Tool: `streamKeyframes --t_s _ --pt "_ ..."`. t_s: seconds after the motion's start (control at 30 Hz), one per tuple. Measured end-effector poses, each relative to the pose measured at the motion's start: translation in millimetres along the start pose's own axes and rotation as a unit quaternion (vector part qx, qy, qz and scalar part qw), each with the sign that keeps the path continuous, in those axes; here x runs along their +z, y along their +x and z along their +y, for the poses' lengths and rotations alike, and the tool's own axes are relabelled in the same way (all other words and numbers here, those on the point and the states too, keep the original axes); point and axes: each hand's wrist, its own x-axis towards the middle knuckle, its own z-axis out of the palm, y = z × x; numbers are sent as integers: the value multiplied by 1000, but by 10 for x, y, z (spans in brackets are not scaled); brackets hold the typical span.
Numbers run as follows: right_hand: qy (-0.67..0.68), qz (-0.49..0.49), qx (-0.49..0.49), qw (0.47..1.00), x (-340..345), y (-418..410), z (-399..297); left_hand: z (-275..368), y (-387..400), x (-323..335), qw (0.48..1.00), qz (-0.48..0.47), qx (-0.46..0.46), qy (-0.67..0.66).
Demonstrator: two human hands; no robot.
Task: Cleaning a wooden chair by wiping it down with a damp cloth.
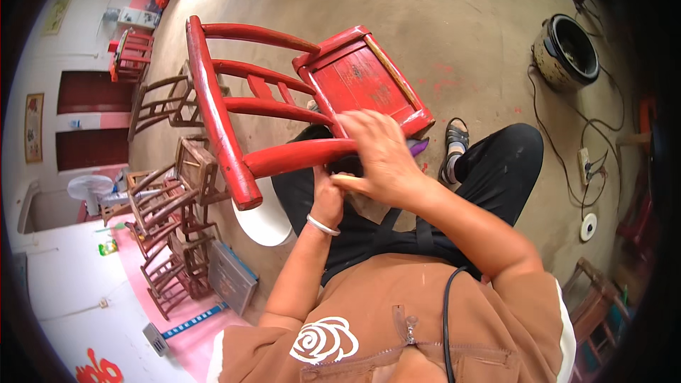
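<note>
A red-painted wooden chair (276, 156) rests tilted before me, near my lap, its slatted back to the left and its panelled seat (367, 82) beyond. Worn, unpainted wood shows along one seat edge. My right hand (380, 154) lies over the near back post where it meets the seat, fingers extended and slightly blurred. Below that post is my left hand (329, 197), with a white bangle on the wrist; its fingers are partly hidden by a dark object and the chair, so its grip is unclear. Something purple (418, 146) shows beside the seat's near corner.
Unpainted wooden chairs (183, 213) are piled at left, near a flat grey panel (231, 276) and a white fan (90, 189). A paint-spotted pot (566, 53), cables and a power strip (584, 165) lie at right. A white round container (266, 223) stands by my left leg.
</note>
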Motion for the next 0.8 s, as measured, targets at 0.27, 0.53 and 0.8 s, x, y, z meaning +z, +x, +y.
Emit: streamKeyframes --t_s 0.27,0.53,0.8 --pt "257 -111 355 892 620 -1026 273 267 -116 -148 993 -39 -94 -61" --pt "423 -80 346 834 65 -372 684 449 -154 -320 963 131 23 234" --pt "558 5 388 733 169 212 975 306 16 -576 925 300 179 -152"
